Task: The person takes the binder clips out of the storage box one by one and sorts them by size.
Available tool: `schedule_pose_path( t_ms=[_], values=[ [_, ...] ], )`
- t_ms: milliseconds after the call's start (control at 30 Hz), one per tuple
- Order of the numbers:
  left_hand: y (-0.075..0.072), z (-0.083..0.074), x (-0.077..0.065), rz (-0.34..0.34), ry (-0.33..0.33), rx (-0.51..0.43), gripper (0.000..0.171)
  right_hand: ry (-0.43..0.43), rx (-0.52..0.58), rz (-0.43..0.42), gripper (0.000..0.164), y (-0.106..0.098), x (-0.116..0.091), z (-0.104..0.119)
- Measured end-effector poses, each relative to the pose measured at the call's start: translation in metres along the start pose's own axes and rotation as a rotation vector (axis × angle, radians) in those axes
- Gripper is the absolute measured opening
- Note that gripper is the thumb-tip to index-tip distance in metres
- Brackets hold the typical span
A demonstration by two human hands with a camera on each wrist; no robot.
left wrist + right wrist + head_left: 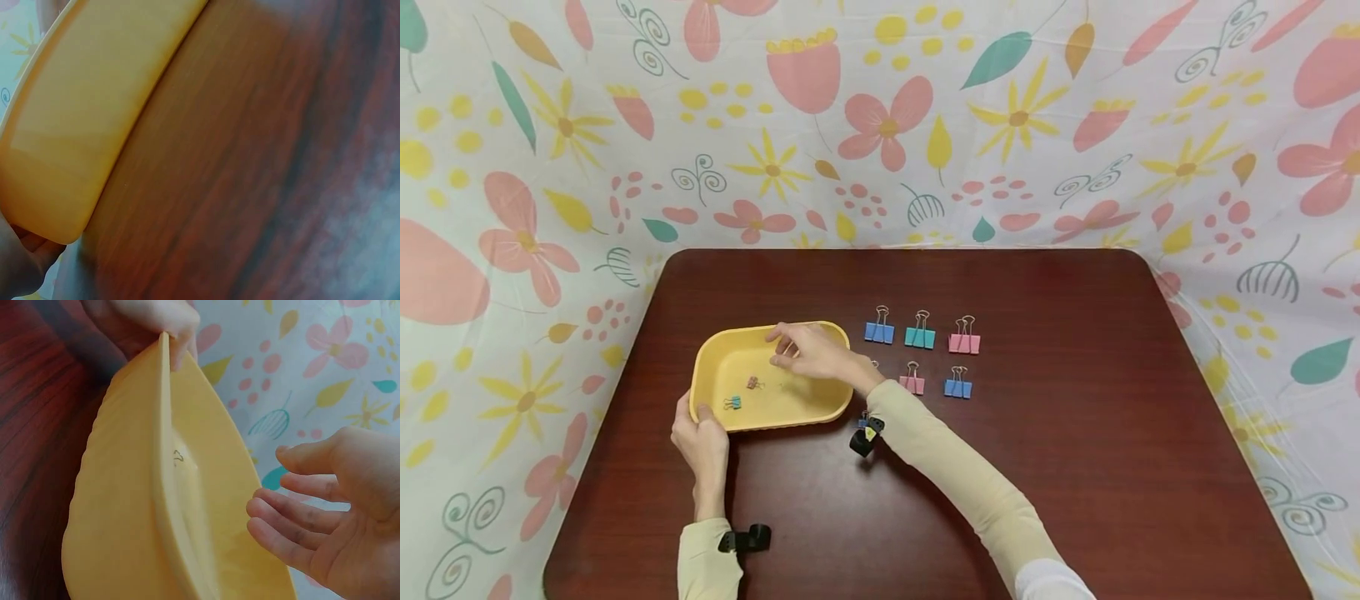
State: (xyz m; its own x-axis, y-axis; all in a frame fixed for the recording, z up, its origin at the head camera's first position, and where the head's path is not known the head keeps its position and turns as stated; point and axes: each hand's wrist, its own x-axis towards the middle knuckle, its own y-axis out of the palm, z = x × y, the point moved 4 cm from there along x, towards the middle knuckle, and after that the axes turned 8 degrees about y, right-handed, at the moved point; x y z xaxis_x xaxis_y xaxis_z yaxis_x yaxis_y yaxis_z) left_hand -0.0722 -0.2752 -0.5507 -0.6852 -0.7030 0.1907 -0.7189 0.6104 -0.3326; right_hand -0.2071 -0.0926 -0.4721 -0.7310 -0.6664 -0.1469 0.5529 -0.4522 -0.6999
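Observation:
A yellow plastic basin stands on the table's left half. My left hand grips its left rim, thumb over the edge and fingers outside; in the left wrist view only part of that hand shows at the basin's corner. Inside lie a small pink binder clip and a small teal binder clip. Over the basin's right side hovers my right hand. The right wrist view shows this hand with relaxed, spread fingers and nothing between them.
Right of the basin, several binder clips stand in rows, including a blue clip, a teal clip and a pink clip. My right forearm partly covers others. Patterned cloth hangs behind the dark wooden table.

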Motion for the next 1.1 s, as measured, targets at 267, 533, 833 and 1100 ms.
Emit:
schedule_pose_path(
  t_ms=[267, 533, 833, 1100],
  values=[
    [-0.002, -0.003, 0.001, -0.006, 0.008, 0.015, 0.037, -0.001, -0.075, 0.021, 0.037, 0.023, 0.017, 0.011],
    [0.0, -0.001, -0.001, -0.018, 0.009, 0.038, 0.037, -0.023, -0.169, 0.122, 0.036, 0.057, 0.021, 0.011],
    [0.001, 0.001, 0.0, -0.026, 0.014, 0.051, 0.038, -0.035, -0.138, 0.146, 0.028, 0.074, 0.018, 0.016],
    [0.001, -0.001, 0.0, -0.014, 0.02, 0.038, 0.038, -0.057, -0.131, 0.14, 0.016, 0.079, 0.015, 0.017]
  ],
)
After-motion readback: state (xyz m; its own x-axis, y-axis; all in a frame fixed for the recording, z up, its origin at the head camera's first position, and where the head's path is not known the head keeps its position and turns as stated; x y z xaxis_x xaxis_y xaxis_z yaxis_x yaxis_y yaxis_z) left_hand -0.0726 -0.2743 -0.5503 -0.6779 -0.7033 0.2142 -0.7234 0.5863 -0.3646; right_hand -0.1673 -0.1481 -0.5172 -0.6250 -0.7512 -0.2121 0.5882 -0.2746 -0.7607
